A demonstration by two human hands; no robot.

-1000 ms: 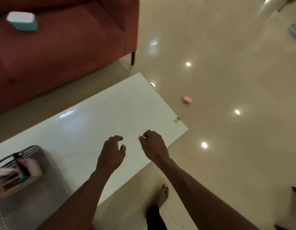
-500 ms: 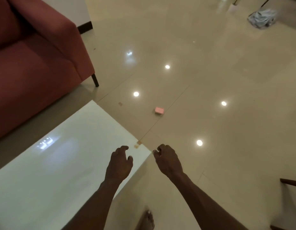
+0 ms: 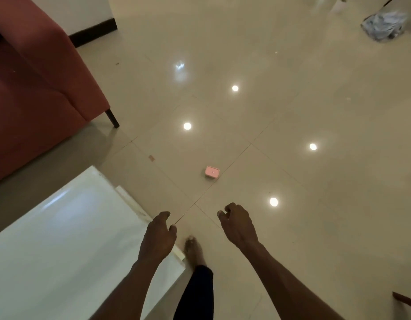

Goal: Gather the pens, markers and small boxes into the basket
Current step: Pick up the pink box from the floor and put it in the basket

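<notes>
A: Okay, quick pass. Both hands out in front, palms down, nothing in either one. Left hand (image 3: 157,239) hangs over the near right corner of the white table (image 3: 61,239), fingers loosely curled.

B: Right hand?

A: Right hand (image 3: 238,225) is over bare floor tile (image 3: 315,227), off the table's right edge, also loosely curled, empty. Thumb tucked toward the index finger, not pinching anything I can see.

B: Task object?

A: Small pink box (image 3: 212,172) lying flat on the floor, beyond both hands, well apart from them. It sits just beside a tile seam, past the table's far right corner, touching nothing else.

B: Basket?

A: Can't see it from where I'm looking.

B: Anything else?

A: Bare foot (image 3: 193,250) planted on the floor between the two forearms, right by the table's corner, dark trouser leg (image 3: 195,294) above it. Red sofa (image 3: 38,93) at the far left, one dark leg showing. Crumpled grey-white bundle (image 3: 384,25) on the floor at the far right, blurred, can't tell what it is. Round light reflections dotted across the glossy tiles. Sliver of dark wood (image 3: 405,300) at the lower right edge, can't identify it.
</notes>
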